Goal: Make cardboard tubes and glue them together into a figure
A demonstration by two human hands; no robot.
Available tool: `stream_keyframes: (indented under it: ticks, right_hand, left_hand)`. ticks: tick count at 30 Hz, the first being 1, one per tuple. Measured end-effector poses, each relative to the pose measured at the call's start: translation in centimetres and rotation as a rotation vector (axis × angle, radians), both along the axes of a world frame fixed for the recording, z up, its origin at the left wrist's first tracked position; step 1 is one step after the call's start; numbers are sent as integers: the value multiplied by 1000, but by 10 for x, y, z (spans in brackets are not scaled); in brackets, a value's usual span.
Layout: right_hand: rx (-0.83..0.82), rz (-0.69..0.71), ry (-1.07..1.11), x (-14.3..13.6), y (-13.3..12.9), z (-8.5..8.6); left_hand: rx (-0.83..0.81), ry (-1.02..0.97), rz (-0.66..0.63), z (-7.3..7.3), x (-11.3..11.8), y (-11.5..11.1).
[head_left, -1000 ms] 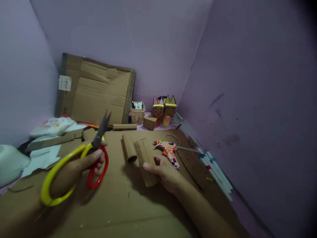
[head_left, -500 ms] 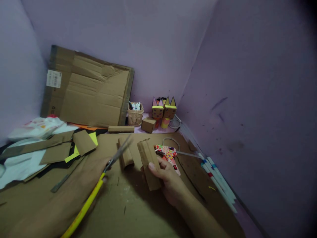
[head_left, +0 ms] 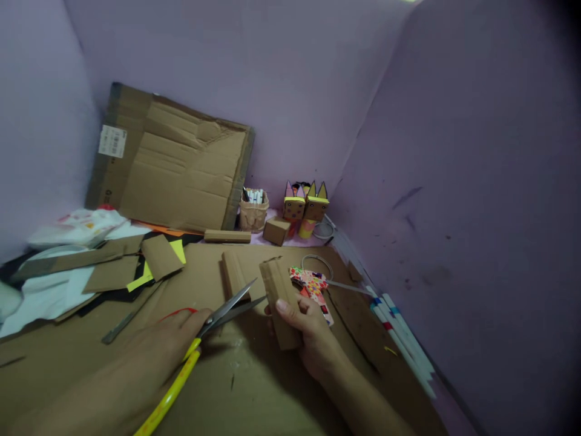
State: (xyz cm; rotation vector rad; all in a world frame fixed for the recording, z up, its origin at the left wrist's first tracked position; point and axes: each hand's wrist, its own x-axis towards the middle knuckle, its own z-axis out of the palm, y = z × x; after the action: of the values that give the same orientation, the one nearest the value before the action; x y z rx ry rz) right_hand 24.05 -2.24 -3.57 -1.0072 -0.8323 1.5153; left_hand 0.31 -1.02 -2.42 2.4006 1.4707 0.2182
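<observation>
In my left hand point(head_left: 177, 333) is a pair of scissors point(head_left: 229, 312) with yellow handles. Its blades are parted, their tips pointing toward the folded cardboard piece point(head_left: 279, 284) that my right hand point(head_left: 311, 330) holds upright. My right thumb presses on the front of this piece and the fingers wrap behind it. Another folded cardboard strip point(head_left: 235, 272) lies on the cardboard sheet point(head_left: 218, 387), just behind the blades. To the right of the held piece sits a flower-patterned item point(head_left: 311, 283), partly covered by my right hand.
A large flattened box point(head_left: 177, 169) leans on the wall. Along the back stand a cup of markers point(head_left: 254, 212), a small cardboard box point(head_left: 276, 231) and animal-faced figures point(head_left: 306, 206). Cardboard scraps point(head_left: 161, 257) pile up at left; white markers point(head_left: 403, 345) lie along the right edge.
The scissors have swung to the right with blades now spread, their tips close to the held cardboard. My right hand keeps its hold. The view has shifted slightly.
</observation>
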Motion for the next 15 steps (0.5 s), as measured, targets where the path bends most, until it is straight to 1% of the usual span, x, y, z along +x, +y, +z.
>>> stream_keyframes:
  ticks: [4,6,11,15]
  right_hand:
    - [49,81,-62,-3,-3,0]
    - [89,118,-117,-5,-4,2]
    - [155,150,-240,-8,-5,10]
    - [170,162,-285,-11,-6,14]
  left_hand:
    - [-61,76,5,10,9,-5]
    - [-93,71,-3,12,11,-7]
    - [-127,8,14,9,11,-7]
    - [-132,52,41,10,12,-7]
